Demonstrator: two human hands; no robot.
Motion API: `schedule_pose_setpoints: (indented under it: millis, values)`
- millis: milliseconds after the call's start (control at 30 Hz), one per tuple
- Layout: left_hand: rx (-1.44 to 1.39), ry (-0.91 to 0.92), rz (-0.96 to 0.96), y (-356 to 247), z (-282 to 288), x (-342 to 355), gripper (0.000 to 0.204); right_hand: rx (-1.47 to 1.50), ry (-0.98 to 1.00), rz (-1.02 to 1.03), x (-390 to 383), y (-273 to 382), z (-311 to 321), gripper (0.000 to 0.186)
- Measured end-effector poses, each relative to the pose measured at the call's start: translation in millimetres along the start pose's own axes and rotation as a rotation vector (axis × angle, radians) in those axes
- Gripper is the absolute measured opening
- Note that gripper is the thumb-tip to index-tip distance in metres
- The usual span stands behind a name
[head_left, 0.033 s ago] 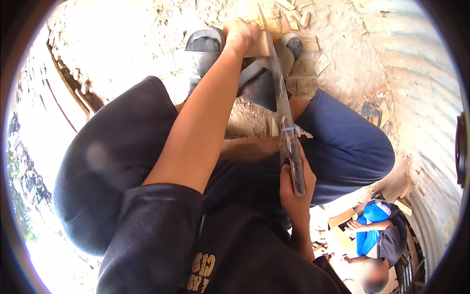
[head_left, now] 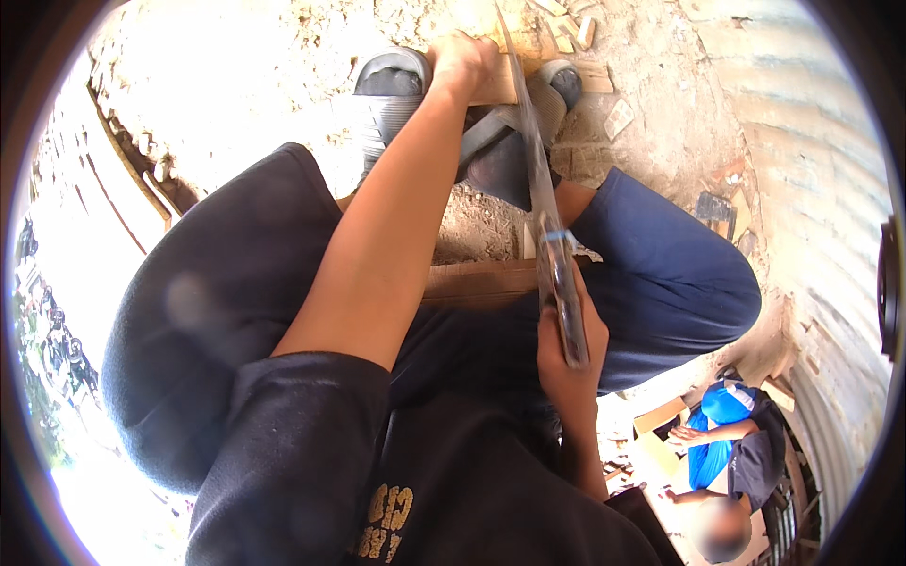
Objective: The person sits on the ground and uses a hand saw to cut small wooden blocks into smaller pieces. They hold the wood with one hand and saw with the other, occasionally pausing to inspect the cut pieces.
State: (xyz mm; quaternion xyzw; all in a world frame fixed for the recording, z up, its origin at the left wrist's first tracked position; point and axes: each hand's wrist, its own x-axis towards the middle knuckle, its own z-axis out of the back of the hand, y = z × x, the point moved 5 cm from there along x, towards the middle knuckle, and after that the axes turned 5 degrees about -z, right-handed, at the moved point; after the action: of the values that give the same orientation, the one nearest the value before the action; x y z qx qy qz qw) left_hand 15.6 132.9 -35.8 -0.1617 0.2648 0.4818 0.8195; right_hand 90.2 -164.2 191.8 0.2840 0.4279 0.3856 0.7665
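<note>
My right hand [head_left: 574, 344] is wrapped round the dark handle of a handsaw [head_left: 537, 165]. Its long blade points away from me, between my knees, and crosses a light wooden board [head_left: 495, 90] near my feet. Something light blue is tied where handle and blade meet. My left hand [head_left: 462, 58] grips the board just left of the blade, its fingers partly hidden. On my feet are grey slide sandals [head_left: 385, 115]; the right foot is by the board, close to the blade. Whether the teeth are inside a cut, I cannot tell.
Wood offcuts [head_left: 585, 33] lie on the dirt beyond my right foot. A brown plank [head_left: 481, 283] is under my thighs. Corrugated metal sheeting [head_left: 802, 141] runs along the right side. Another person [head_left: 727, 453] sits at the lower right among wood pieces.
The saw and my right hand have moved slightly away from me, toward the board. My left hand keeps its hold on the board.
</note>
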Motion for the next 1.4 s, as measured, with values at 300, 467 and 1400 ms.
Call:
schedule_pose_setpoints:
  millis: [300,467,1400]
  values:
    - [0.042,-0.082,-0.034,2,-1,1,0.024,-0.002,-0.002,-0.067,-4,6,0,0.057]
    - [0.073,-0.126,-0.015,-3,-1,1,0.028,0.038,0.026,-0.091,25,5,-11,0.056]
    - [0.025,-0.115,-0.015,8,-4,3,0.018,-0.042,0.035,-0.156,-21,4,17,0.057]
